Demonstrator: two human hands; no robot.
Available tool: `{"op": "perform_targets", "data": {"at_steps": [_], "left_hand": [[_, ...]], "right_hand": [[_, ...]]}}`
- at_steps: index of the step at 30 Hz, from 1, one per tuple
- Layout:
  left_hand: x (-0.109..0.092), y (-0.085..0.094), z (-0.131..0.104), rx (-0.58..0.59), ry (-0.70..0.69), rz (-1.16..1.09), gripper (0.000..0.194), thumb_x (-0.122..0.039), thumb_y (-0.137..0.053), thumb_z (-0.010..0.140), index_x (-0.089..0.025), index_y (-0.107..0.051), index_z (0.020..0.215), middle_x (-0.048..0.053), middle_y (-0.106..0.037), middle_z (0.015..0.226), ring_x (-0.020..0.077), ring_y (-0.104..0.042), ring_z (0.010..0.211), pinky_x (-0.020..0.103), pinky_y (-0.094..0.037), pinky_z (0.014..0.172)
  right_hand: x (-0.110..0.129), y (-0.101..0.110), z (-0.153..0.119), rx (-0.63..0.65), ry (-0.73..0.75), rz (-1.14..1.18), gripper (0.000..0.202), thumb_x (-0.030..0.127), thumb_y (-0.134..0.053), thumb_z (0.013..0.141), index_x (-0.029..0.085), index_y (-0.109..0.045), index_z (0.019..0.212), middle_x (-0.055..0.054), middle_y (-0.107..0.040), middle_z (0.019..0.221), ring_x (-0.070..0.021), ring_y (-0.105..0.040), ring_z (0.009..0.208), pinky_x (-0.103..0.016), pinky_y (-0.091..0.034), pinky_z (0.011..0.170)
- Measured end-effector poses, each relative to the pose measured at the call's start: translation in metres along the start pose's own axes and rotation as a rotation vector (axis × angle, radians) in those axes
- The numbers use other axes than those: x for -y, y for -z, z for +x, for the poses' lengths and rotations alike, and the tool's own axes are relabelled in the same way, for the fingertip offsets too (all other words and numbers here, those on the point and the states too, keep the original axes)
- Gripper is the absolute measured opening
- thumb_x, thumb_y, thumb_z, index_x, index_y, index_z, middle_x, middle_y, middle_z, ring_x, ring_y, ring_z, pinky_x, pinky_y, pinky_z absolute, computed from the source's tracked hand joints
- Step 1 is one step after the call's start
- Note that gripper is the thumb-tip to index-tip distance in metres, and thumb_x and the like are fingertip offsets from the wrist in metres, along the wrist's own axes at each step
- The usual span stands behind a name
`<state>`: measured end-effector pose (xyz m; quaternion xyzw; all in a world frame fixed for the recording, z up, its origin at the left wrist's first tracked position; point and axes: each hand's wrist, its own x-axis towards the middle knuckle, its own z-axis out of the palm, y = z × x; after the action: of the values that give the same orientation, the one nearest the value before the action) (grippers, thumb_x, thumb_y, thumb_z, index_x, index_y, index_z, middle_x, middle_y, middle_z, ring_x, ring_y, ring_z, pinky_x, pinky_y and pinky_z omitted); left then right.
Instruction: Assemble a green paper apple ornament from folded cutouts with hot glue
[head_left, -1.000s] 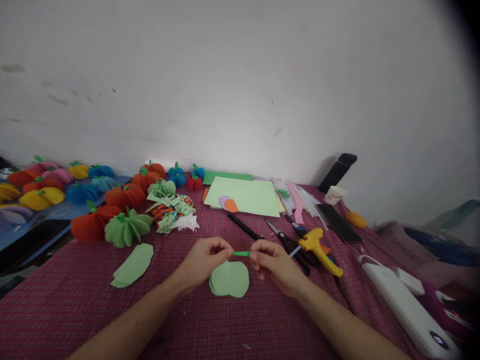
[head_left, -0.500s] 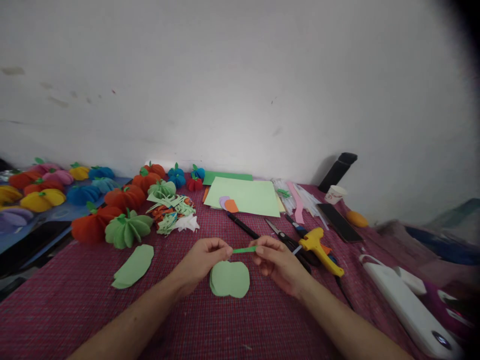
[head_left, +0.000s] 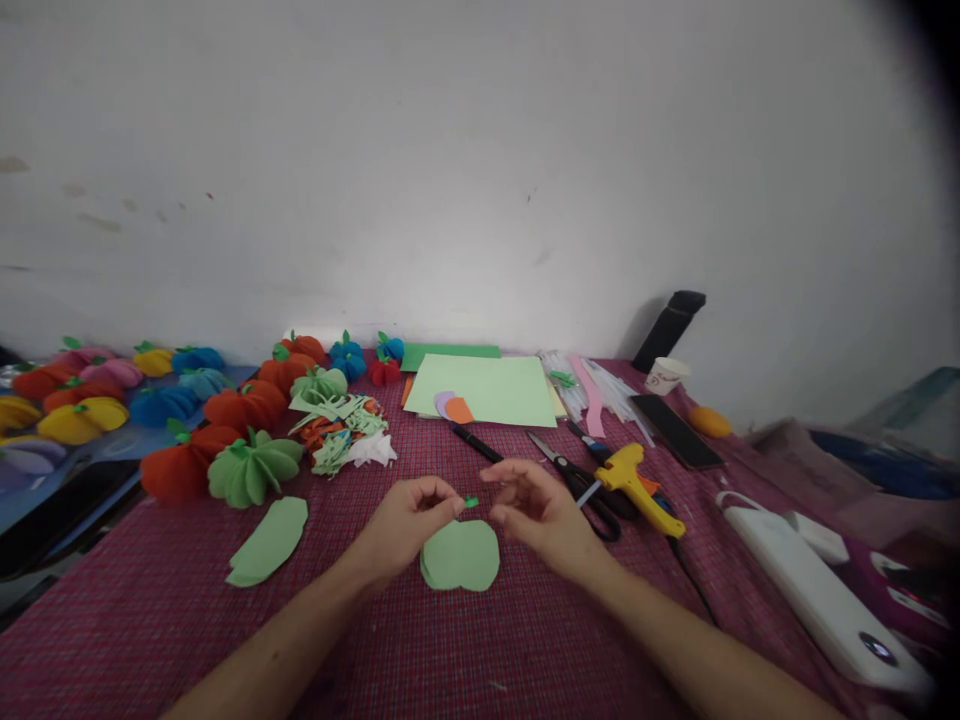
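Head view: the left hand [head_left: 405, 525] and the right hand [head_left: 551, 525] face each other, apart, above the tabletop [head_left: 420, 660].
Left hand: it pinches the green strip [head_left: 471, 502] with thumb and index finger.
Right hand: it is released; thumb and fingers are spread, and I see no thing in it.
Green strip: it sticks out from the left fingertips into the gap between the hands. It looks short and bent, but it is too small to tell the exact form.
Light green stack [head_left: 460, 556]: it lies under this gap, a little nearer to the wearer.
Light green piece [head_left: 270, 540]: it lies alone, left of the left hand.
Scissors [head_left: 574, 478] and yellow glue gun [head_left: 628, 477]: they lie just to the right of the right hand.
Good handling: in my judgement, so narrow a strip needs a light pinch, close to its end. The right fingertips should meet it softly and press evenly, because hard pressure could crease or twist it. Right-hand movements should be small, with the tools so near.
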<state>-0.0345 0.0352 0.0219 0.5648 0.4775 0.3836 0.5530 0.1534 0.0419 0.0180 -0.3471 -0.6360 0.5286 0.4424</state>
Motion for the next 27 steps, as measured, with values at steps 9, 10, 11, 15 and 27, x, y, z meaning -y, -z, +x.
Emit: {"op": "perform_targets", "data": {"at_steps": [9,10,11,15,27], "left_hand": [[0.003,-0.016,-0.005,0.049,0.038,-0.061,0.031,-0.042,-0.062,0.067,-0.012,-0.057,0.067,-0.002,-0.051,0.059,0.0075,-0.042,0.052,0.019,-0.032,0.048],[0.003,-0.017,-0.005,0.048,0.041,-0.073,0.030,-0.042,-0.062,0.067,-0.012,-0.057,0.067,-0.002,-0.051,0.059,0.0073,-0.042,0.051,0.019,-0.032,0.048],[0.003,-0.017,-0.004,0.044,0.044,-0.084,0.030,-0.042,-0.062,0.067,-0.012,-0.057,0.067,-0.003,-0.050,0.058,0.0070,-0.041,0.051,0.019,-0.031,0.048],[0.001,-0.016,-0.004,-0.010,0.016,-0.116,0.027,-0.039,-0.056,0.073,-0.013,-0.056,0.070,-0.002,-0.052,0.061,0.0074,-0.042,0.053,0.019,-0.033,0.050],[0.002,-0.019,-0.008,0.110,0.043,-0.240,0.034,-0.041,-0.060,0.072,-0.014,-0.065,0.091,0.004,-0.065,0.075,0.0106,-0.052,0.059,0.021,-0.037,0.055]], "right_hand": [[-0.015,-0.011,-0.009,0.021,0.148,-0.424,0.021,0.021,-0.051,0.079,0.024,-0.064,0.095,-0.002,-0.066,0.084,-0.0148,-0.058,0.073,-0.027,-0.045,0.066],[-0.016,-0.010,-0.008,0.019,0.139,-0.413,0.020,0.022,-0.050,0.080,0.024,-0.065,0.093,-0.002,-0.067,0.081,-0.0149,-0.059,0.072,-0.026,-0.044,0.065],[-0.016,-0.010,-0.007,0.014,0.123,-0.393,0.020,0.023,-0.050,0.080,0.024,-0.066,0.093,-0.002,-0.067,0.079,-0.0148,-0.059,0.070,-0.026,-0.044,0.064],[-0.014,-0.008,-0.004,0.000,-0.026,-0.217,0.023,0.032,-0.050,0.082,0.023,-0.068,0.094,-0.003,-0.067,0.076,-0.0152,-0.059,0.067,-0.026,-0.044,0.060],[-0.006,-0.019,-0.010,0.094,-0.076,0.101,0.029,0.041,-0.049,0.083,0.029,-0.063,0.106,-0.003,-0.040,0.135,-0.0192,-0.035,0.123,-0.037,-0.030,0.099]]}}
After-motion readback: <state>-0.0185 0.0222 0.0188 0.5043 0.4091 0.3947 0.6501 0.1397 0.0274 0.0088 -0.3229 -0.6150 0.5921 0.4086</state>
